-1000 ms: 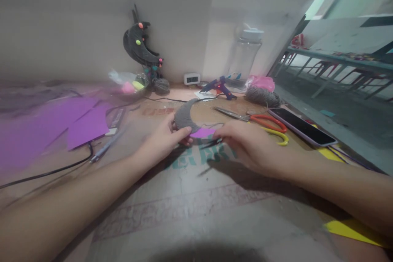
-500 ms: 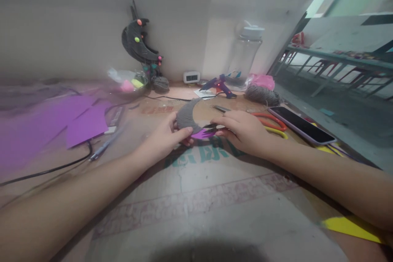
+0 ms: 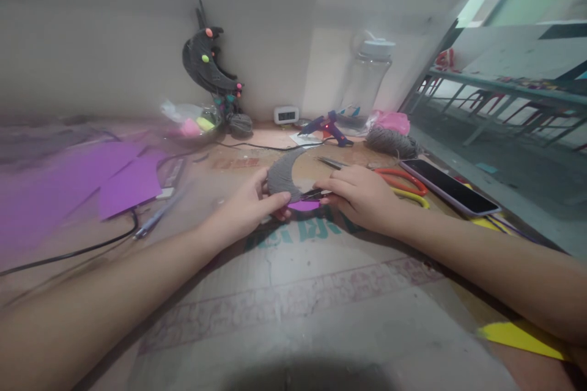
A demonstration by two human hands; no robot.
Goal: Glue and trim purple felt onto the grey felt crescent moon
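My left hand (image 3: pixel 254 200) is closed on a crescent (image 3: pixel 281 178) wrapped in grey yarn, thumb on the near face and fingers behind it. A piece of purple paper (image 3: pixel 306 205) shows below the lower tip of the crescent. My right hand (image 3: pixel 360 192) grips small scissors (image 3: pixel 314 195) with dark blades, which point left at the paper's upper edge and the crescent's tip. The handles are hidden in my fingers. Both hands are just above the table, close together.
Behind are a glue gun (image 3: pixel 328 127), a white clock (image 3: pixel 286 115), a grey yarn skein (image 3: pixel 392 142) and a clear bottle (image 3: pixel 369 76). Orange-handled scissors (image 3: pixel 403 180) and a phone (image 3: pixel 449 186) lie right. Purple sheets (image 3: pixel 131 183) lie left; a decorated dark crescent (image 3: pixel 202 64) leans against the wall.
The small scissors' blades have come together on the purple paper; they were apart before. The grey crescent has shifted slightly right and tilted with my left hand.
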